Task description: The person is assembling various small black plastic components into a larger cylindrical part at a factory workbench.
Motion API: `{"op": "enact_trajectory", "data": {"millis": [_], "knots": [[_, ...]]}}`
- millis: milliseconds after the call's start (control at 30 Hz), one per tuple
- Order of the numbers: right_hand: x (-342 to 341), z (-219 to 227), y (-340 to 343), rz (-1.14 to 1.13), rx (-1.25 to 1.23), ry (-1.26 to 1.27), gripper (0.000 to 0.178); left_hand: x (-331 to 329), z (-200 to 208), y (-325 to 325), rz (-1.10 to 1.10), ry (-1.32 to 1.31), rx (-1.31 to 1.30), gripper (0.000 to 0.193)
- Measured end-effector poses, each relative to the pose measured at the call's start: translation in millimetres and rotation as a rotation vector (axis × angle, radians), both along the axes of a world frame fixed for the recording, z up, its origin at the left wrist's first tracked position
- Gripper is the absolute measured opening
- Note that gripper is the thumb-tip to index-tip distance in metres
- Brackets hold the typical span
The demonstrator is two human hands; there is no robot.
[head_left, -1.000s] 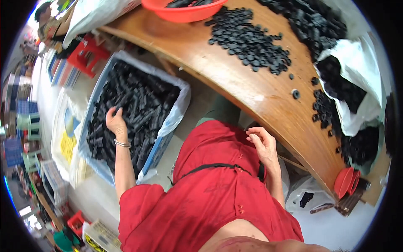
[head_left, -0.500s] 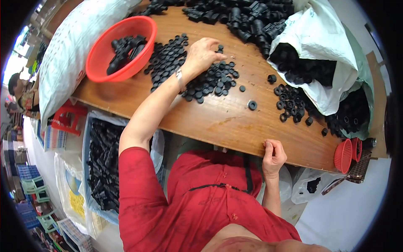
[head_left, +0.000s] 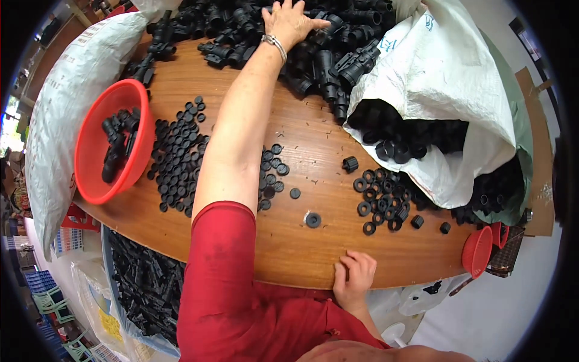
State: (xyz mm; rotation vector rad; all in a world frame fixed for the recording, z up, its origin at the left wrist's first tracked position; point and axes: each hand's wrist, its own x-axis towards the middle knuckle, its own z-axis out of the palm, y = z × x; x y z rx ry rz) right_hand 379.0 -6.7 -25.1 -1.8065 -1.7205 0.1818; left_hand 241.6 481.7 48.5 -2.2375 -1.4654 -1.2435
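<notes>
Stretched to the far side of the table, my left hand (head_left: 288, 23) spreads its fingers over a heap of black scope-shaped plastic parts (head_left: 325, 69). It touches or hovers just above them and grips none that I can see. Close to the near table edge, my right hand (head_left: 354, 279) rests with fingers curled in; whether anything is inside is hidden. Small round black caps (head_left: 181, 142) lie spread to the left, partly covered by my left forearm. One black ring with a hole (head_left: 312, 219) sits alone in front of my right hand.
A red plastic bowl (head_left: 142, 160) with several scope-shaped parts stands left, beside a full white sack (head_left: 78, 102). Right, an open white sack (head_left: 446, 78) holds black parts, near loose black rings (head_left: 379, 196) and a small red basket (head_left: 476, 250). Below left, a blue-rimmed bin holds black pieces (head_left: 148, 277).
My left hand has moved from the small caps out to the far heap, its fingers now spread. My right hand now rests on the table edge. The view has shifted.
</notes>
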Motion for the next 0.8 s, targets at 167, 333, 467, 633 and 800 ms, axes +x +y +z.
{"op": "enact_trajectory", "data": {"millis": [167, 333, 467, 633, 800], "knots": [[2.0, -2.9, -1.9, 0.025, -0.049, 0.000, 0.021, -6.6, 16.2, 9.2, -0.077, 0.035, -0.513, 0.101], [2.4, -1.6, -4.9, 0.012, -0.042, -0.014, 0.022, -7.3, 22.1, 62.4, -0.183, 0.694, -0.625, 0.044], [0.7, -3.4, -1.1, 0.034, -0.035, -0.013, 0.022, -32.2, -11.2, 61.7, 0.043, 0.491, -0.738, 0.070], [-0.6, 0.7, 0.9, -0.004, -0.020, 0.003, 0.019, -39.8, -31.0, 17.9, -0.053, 0.421, -0.651, 0.076], [-1.6, 2.9, 4.0, 0.016, 0.024, -0.003, 0.019, -73.6, -47.5, -32.8, -0.167, 0.789, -0.034, 0.033]]}}
